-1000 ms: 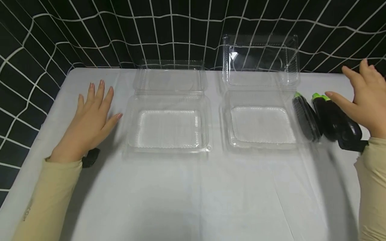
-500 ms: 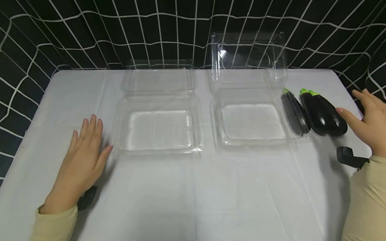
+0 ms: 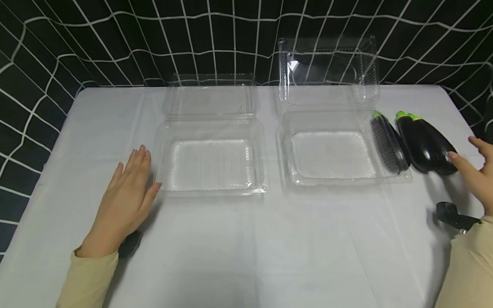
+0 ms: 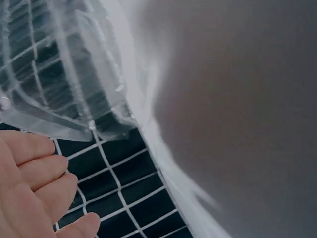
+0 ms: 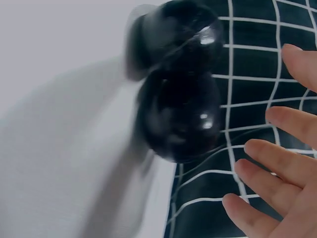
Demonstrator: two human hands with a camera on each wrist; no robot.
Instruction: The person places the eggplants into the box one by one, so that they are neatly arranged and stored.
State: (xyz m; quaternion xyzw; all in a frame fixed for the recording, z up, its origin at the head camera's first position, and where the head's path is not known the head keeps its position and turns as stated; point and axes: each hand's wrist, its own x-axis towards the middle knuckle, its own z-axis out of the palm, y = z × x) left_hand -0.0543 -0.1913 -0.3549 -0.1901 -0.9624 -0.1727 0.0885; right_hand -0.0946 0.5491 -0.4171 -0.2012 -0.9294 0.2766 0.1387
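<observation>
Two clear plastic clamshell boxes stand side by side with their lids up: the left box point(image 3: 209, 192) and the right box point(image 3: 331, 182). My left hand point(image 3: 125, 201), fingers straight and together, is just left of the left box and holds nothing. At the right, my right hand point(image 3: 475, 177) is spread beside a pair of dark eggplants point(image 3: 427, 145) with green tops. Its thumb tip overlaps the nearer one; contact cannot be told. A further eggplant point(image 3: 388, 145) shows through the right box's side. In the right wrist view, the right fingers point(image 5: 270, 186) are apart from the eggplants point(image 5: 181, 114).
A white cloth point(image 3: 246, 248) covers the table. Behind and beside it hangs a dark backdrop with a white net point(image 3: 127, 47); the right box's raised lid point(image 3: 327, 72) stands before it. Black wrist cameras point(image 3: 454, 216) sit under the sleeves.
Both hands have come back toward the front of the table. The right hand has left its place above the eggplants for their right side. The left hand's fingers have drawn together. The head view shifted slightly.
</observation>
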